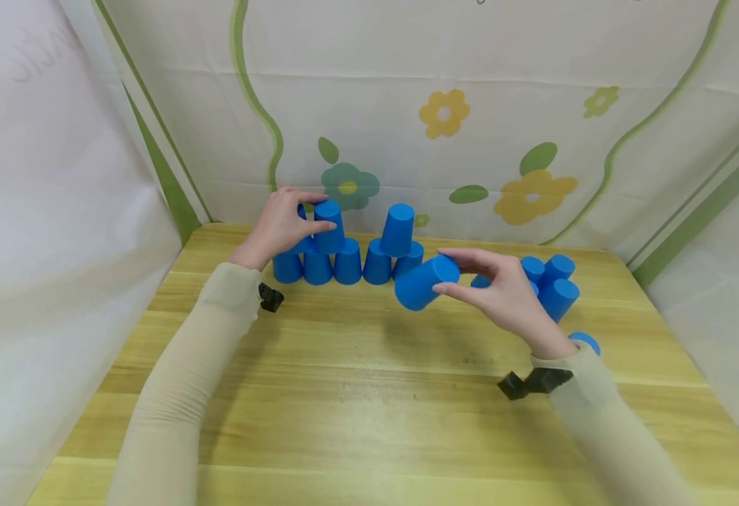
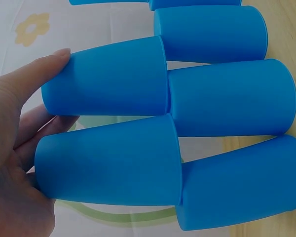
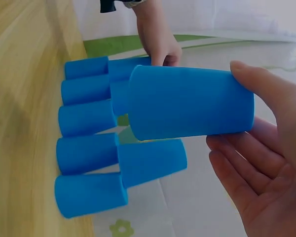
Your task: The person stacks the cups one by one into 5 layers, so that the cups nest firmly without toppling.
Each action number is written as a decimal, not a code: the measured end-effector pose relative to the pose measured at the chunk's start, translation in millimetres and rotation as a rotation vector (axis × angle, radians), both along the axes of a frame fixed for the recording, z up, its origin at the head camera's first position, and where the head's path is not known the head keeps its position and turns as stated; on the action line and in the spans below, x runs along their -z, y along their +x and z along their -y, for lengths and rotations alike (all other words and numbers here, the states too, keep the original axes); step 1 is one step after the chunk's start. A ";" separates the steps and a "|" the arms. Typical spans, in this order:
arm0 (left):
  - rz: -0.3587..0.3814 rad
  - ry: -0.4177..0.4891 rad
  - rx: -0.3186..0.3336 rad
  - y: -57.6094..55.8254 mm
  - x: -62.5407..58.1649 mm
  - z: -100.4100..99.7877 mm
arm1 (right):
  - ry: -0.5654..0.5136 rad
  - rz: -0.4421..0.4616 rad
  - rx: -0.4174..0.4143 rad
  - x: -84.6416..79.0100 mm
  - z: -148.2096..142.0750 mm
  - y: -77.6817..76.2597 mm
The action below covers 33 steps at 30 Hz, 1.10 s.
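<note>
Blue cups stand upside down in a bottom row (image 1: 347, 263) at the back of the table, with more on top as a second row. My left hand (image 1: 287, 223) pinches an upper-row cup (image 2: 108, 79) between thumb and fingers; this cup rests on the row below. Beside it, another upper cup (image 2: 108, 165) is partly hidden behind that hand in the head view. A lone upper cup (image 1: 397, 230) stands further right. My right hand (image 1: 499, 289) holds a tilted cup (image 3: 192, 102) in the air, its wide mouth pointing down and left, in front of the row's right end.
Several more blue cups (image 1: 559, 299) stand upside down at the back right of the wooden table (image 1: 357, 422). Another cup (image 1: 586, 342) shows partly behind my right wrist. A white curtain (image 1: 369, 105) with printed flowers rises behind the table and along its sides.
</note>
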<state>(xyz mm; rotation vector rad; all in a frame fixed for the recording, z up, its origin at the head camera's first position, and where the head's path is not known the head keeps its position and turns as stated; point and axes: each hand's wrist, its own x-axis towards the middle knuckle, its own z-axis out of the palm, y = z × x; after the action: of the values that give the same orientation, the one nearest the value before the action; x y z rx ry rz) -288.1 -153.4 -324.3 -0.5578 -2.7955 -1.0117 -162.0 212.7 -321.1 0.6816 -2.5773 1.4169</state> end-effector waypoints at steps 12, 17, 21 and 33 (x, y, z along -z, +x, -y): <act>-0.013 0.019 0.004 -1.1 1.6 3.3 | -0.161 -0.202 -0.046 -41.0 45.5 -49.4; -0.018 0.024 0.007 -0.1 1.6 5.5 | -0.192 -0.186 -0.016 -49.1 62.9 -76.7; -0.018 0.022 0.002 1.9 1.2 6.4 | -0.215 -0.116 0.025 -47.0 76.2 -97.2; -0.022 0.009 0.005 2.6 0.5 7.5 | 0.034 -0.048 0.050 -22.1 104.1 -128.8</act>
<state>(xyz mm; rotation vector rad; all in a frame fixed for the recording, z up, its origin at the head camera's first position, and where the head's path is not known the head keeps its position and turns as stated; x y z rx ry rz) -285.5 -160.9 -324.8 -0.5717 -2.7707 -1.0129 -290.8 108.6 -299.0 0.6430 -2.5689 1.3282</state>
